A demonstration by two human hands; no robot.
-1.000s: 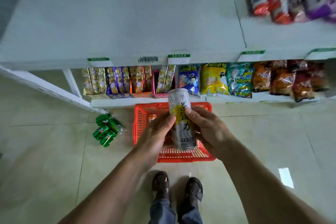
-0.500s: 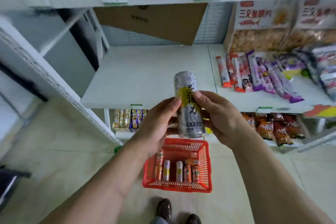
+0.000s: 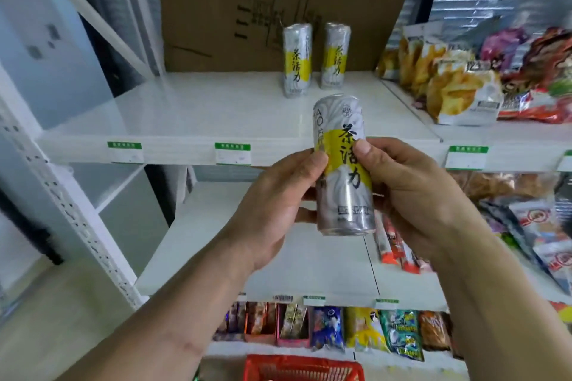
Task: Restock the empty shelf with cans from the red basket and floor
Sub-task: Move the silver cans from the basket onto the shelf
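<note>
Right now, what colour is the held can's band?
Yellow band on a silver can, head view.

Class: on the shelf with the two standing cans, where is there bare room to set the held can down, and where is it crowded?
The shelf is bare left of and in front of the two cans, out to its front edge. The right section is crowded with snack bags. Both hands grip the held can.

Two cans stand side by side at the back of the upper shelf [image 3: 198, 120], the left can [image 3: 296, 61] just beside the right can [image 3: 335, 56], both before a leaning cardboard sheet [image 3: 247, 9]. Snack bags [image 3: 458, 93] lie at 3 o'clock of them. The held can [image 3: 342, 165] sits upright between the left hand [image 3: 278, 207] and right hand [image 3: 411, 195] (in front of the shelf edge). The basket [image 3: 303, 368] is at 6 o'clock, on the floor.
</note>
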